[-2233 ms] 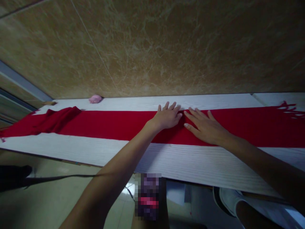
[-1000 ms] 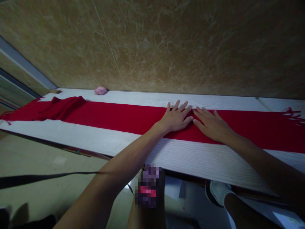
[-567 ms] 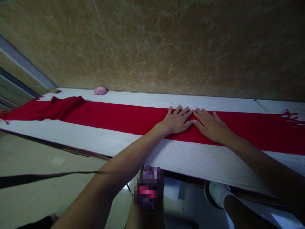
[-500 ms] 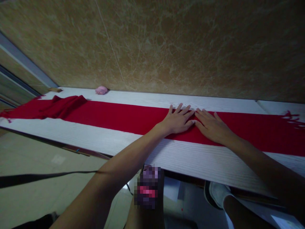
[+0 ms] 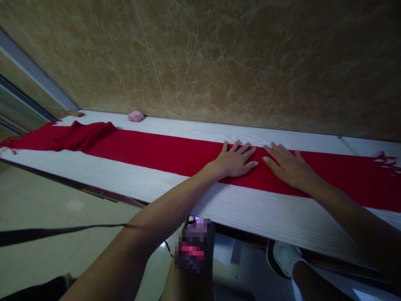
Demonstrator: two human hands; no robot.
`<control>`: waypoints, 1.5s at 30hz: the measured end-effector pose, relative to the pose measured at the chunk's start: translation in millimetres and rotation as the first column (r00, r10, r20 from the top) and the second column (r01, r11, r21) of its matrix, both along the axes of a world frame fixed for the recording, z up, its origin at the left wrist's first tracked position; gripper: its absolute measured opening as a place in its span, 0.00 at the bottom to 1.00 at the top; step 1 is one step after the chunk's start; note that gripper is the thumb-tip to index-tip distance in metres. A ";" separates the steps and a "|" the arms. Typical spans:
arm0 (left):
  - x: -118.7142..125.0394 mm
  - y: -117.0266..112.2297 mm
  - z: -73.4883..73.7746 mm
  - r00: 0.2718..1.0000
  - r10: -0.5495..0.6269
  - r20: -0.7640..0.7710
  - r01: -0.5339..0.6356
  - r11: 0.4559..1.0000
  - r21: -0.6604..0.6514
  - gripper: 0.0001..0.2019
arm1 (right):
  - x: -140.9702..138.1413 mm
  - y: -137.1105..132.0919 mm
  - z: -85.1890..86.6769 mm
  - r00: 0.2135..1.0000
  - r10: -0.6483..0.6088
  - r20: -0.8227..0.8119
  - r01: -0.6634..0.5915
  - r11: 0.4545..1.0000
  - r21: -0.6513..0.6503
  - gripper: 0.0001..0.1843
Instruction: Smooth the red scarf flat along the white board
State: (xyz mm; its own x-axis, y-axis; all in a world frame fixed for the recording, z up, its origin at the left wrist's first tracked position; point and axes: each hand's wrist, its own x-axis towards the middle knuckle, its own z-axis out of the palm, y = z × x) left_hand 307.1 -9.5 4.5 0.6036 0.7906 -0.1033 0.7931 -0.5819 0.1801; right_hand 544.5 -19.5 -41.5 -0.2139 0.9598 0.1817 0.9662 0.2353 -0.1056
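A long red scarf [image 5: 163,151] lies stretched along a white wood-grain tabletop [image 5: 131,179]. My left hand [image 5: 233,161] rests flat on the scarf near its middle, fingers spread. My right hand [image 5: 290,167] lies flat on the scarf just to the right, fingers out, a small gap between the two hands. The scarf's left end [image 5: 78,133] is bunched and folded over. Its fringed right end [image 5: 387,161] lies at the far right.
A small pink object [image 5: 135,116] sits at the back of the table against the brown marble wall [image 5: 219,62]. Below the table's near edge are a tiled floor [image 5: 46,209], a black strap [image 5: 62,232] and a white shoe [image 5: 283,257].
My hands were touching at the fingertips on the scarf; they have slid slightly apart, the right hand moving to the right. The view has shifted a little.
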 end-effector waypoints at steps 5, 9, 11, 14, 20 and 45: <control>-1.0 0.3 -0.7 0.999 0.014 0.033 -0.016 0.998 0.056 0.36 | -0.3 -2.1 1.2 0.999 0.036 0.004 -0.036 0.999 0.004 0.39; -1.3 -0.3 0.5 1.000 -0.011 -0.012 0.011 1.000 -0.008 0.37 | 0.1 -2.3 -1.2 0.999 0.022 -0.028 -0.022 1.000 0.000 0.39; -1.2 -0.9 1.4 1.000 -0.003 -0.002 0.003 1.000 0.007 0.37 | -0.2 -3.1 -1.5 0.998 0.039 -0.046 -0.037 0.999 0.034 0.39; -1.1 -1.7 2.7 1.000 0.014 0.024 -0.015 0.999 0.049 0.37 | -1.6 -5.0 -0.8 0.998 0.058 -0.038 -0.058 0.998 0.009 0.38; -0.3 -1.3 1.7 1.000 -0.008 -0.017 0.008 1.000 -0.014 0.37 | -2.6 -6.9 1.9 0.999 0.034 -0.032 -0.035 0.999 -0.023 0.39; 3.4 -2.6 0.6 1.000 0.009 0.019 -0.009 0.999 0.035 0.38 | -2.6 -10.4 4.2 0.998 0.066 -0.013 -0.066 0.997 -0.040 0.39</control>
State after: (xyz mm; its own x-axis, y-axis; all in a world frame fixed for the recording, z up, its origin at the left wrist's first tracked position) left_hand 310.5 -12.0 5.0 0.5980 0.7989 -0.0639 0.7949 -0.5811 0.1744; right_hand 541.9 -30.0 -37.3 -0.2751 0.9502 0.1463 0.9472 0.2940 -0.1279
